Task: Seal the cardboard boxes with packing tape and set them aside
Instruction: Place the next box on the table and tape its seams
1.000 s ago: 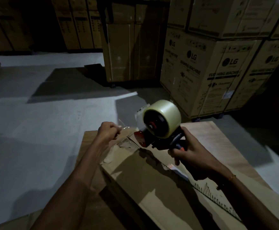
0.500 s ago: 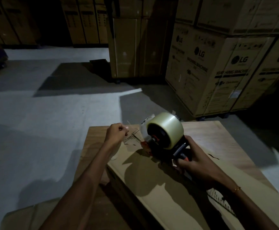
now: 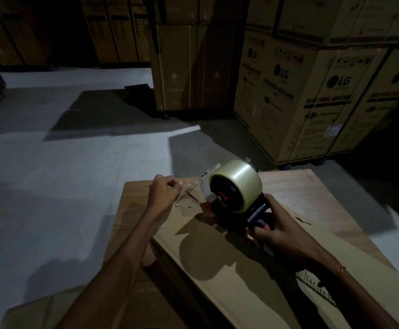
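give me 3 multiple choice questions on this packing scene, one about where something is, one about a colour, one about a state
1. Where does the tape dispenser sit?
A. on the floor
B. on top of the cardboard box
C. on a shelf

2. What colour is the tape roll?
A. bright blue
B. black
C. pale, clear yellowish

3. What is the left hand doing?
A. pinching the loose tape end
B. lying flat and open on the floor
C. gripping the dispenser handle

Answers:
1. B: the dispenser's front rests on the flat cardboard box, which lies on the wooden table.
2. C: the roll looks pale and translucent around a black hub.
3. A: the left hand's fingers are curled at the tape end by the box's far edge, while the right hand grips the handle.
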Tool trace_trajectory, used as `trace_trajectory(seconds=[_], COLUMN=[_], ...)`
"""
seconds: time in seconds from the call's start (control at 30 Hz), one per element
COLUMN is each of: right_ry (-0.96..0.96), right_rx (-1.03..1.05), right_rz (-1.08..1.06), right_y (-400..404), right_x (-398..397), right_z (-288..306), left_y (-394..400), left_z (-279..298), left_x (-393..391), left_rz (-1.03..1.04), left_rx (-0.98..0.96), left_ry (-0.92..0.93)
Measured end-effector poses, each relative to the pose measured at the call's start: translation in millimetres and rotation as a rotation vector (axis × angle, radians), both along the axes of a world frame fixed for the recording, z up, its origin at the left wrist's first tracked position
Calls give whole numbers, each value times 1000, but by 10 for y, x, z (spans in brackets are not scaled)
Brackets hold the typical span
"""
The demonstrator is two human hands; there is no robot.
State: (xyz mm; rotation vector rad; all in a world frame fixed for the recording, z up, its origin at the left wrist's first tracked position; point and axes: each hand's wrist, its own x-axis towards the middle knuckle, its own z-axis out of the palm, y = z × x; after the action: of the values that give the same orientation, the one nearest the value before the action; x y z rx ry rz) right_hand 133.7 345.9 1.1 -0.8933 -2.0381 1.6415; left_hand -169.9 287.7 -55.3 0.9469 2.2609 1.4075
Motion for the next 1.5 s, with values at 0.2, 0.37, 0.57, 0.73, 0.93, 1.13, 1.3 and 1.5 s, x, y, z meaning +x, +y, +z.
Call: trace_trajectory(seconds=[0.2,0.37,0.57,0.73,0.93,1.13,1.3,1.5], right_ry=[-1,-8,-13,-47,-31,-47,-45,-32], right_rx=[-7,-29,-48,-28,-49,-25,-38,-60], right_rz=[7,-2,11,20,9,7,10,-4], right_y=[-18,-38,-42,-28,-41,-18,-32,-38], right_x=[66,64,64,74,55,84,63,48], right_z=[2,23,9,-21,-8,-40,-1,-20], left_y=[-5,-27,-27,-17,2,-6,1,30], left_z=[29,9,-7,1,22,-18,4,35], left_x=[88,34,69,62,70,62,71,71], left_rz=[-20,-37,-31,-29,-41,-29,-42,-35], left_rx=[-13,-29,-29,-75,-108,-62,-67,-140], left_ry=[-38,17,31,32,87,90,68,0])
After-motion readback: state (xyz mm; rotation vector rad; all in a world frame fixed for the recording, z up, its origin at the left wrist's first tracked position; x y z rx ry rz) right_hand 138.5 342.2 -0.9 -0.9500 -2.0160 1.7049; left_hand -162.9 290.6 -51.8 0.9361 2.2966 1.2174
